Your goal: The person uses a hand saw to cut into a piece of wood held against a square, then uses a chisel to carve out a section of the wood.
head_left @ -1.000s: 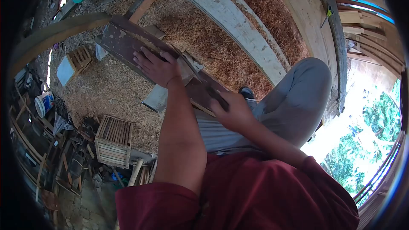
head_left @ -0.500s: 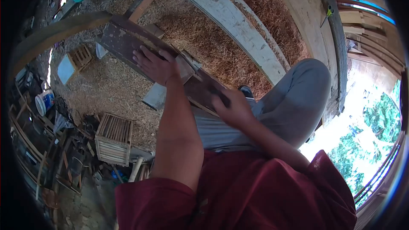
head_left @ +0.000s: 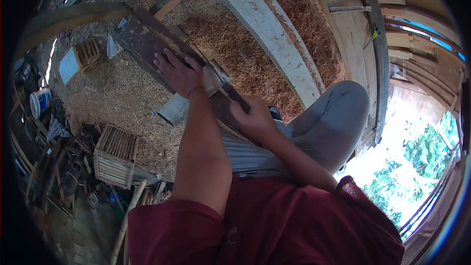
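No writing, brand or label can be read on anything in view. At the far left a white bucket (head_left: 39, 102) stands among dark clutter, and a small slatted crate (head_left: 87, 52) lies on the sawdust floor (head_left: 117, 95) beside a pale flat panel (head_left: 68, 66). Lower down, a larger slatted wooden crate (head_left: 115, 155) sits at the edge of the clutter, with open sawdust between it and the dark plank (head_left: 147, 37).

That dark plank runs diagonally from upper left toward the person's lap, its far end free over the sawdust and its long edges bare on both sides. The left hand (head_left: 179, 72) lies flat on top of it, fingers spread and pressing down, so its grip is apart, closed on nothing. Just right of this hand a pale wooden block (head_left: 214, 77) rests on the plank, touching the wrist side of the hand.

The right hand (head_left: 251, 116) is nearer the body, its grip clamped on a dark tool handle (head_left: 237, 97) that lies along the plank; the working end of the tool is too dark to make out. The plank's near end disappears under this hand and over the grey trousers (head_left: 324, 127).

Behind, a long whitish beam (head_left: 265, 29) crosses the sawdust, well apart from the plank, with clear floor between. At the far right, curved timber ribs (head_left: 378, 44) close off the space.
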{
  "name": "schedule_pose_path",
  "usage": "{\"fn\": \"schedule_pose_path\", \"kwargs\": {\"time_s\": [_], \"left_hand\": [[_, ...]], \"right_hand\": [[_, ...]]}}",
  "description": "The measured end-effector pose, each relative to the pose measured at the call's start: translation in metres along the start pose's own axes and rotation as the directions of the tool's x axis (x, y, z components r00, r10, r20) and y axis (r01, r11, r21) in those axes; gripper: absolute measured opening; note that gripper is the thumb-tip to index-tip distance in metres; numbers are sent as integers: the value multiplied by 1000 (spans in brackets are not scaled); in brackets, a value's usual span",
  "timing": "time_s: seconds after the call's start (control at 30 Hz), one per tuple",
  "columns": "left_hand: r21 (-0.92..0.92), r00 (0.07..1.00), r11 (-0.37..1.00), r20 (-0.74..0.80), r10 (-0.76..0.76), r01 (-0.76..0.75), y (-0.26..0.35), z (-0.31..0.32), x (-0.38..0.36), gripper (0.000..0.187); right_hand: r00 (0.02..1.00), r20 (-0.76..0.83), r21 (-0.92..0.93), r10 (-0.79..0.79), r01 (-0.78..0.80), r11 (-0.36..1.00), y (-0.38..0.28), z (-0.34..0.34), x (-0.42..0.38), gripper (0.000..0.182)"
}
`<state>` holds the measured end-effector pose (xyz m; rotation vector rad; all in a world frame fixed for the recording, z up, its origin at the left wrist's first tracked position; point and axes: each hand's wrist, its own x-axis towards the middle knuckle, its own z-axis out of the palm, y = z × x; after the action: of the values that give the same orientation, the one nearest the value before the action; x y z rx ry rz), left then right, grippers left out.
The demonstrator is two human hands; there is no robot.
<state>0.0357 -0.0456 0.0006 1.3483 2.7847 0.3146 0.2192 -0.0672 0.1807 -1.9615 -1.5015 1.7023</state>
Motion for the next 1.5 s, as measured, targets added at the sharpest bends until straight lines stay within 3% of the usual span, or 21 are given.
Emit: {"fn": "schedule_pose_path", "kwargs": {"time_s": [0.07,0.17,0.27,0.37,0.43,0.53,0.63,0.73,0.83,0.93,1.03,1.13,1.2,1.33,1.43,1.5], "left_hand": [[-7,1000,1000,17,0,0,-1,-2,-2,73],[-10,1000,1000,22,-22,23,1,-2,-1,73],[-17,1000,1000,18,-19,20,-4,-1,-4,74],[-34,1000,999,5,-27,27,1,2,2,74],[-7,999,999,21,-34,34,-1,-2,-2,74],[-31,999,999,7,-34,34,-2,-1,-2,74],[-33,999,998,4,-46,46,-1,-1,-2,74],[-47,999,998,-9,-40,40,-1,-2,-2,72],[-57,999,997,-12,-45,44,-1,-1,-2,73],[-35,999,998,-8,-43,42,-2,0,-3,73],[-37,999,998,-3,-46,46,-4,-2,-7,72],[-50,999,998,-3,-38,38,-1,-1,-3,70],[-50,999,998,-1,-45,45,-1,-2,-3,70],[-43,999,998,-1,-48,48,0,-4,-1,70],[-39,999,998,-9,-43,43,-2,-2,-2,71],[-44,999,999,-18,-31,30,1,0,1,71]], "right_hand": [[996,21,68,-91,90,994,6,-16,-37,32],[976,134,146,171,-191,971,8,-31,-65,35],[996,42,-51,79,-77,996,12,4,-3,35],[999,19,37,36,-36,999,6,2,-6,35],[1000,23,-11,-6,7,1000,8,-17,-42,33],[989,97,46,115,-120,992,17,-37,-63,29],[998,54,-66,-45,48,997,31,-2,-2,28],[999,42,39,-3,2,999,24,0,-2,32],[999,2,56,-43,43,998,16,-25,-64,37],[999,31,13,42,-43,999,24,-18,-47,37],[1000,4,30,16,-16,999,22,11,-6,36],[998,43,-27,36,-35,999,23,-14,-43,37],[999,13,29,41,-42,999,22,-18,-64,38],[1000,0,-25,-26,26,999,21,10,-8,35],[1000,4,-29,-1,1,1000,15,5,-9,32],[999,45,-3,-2,2,1000,9,-19,-49,32]]}}
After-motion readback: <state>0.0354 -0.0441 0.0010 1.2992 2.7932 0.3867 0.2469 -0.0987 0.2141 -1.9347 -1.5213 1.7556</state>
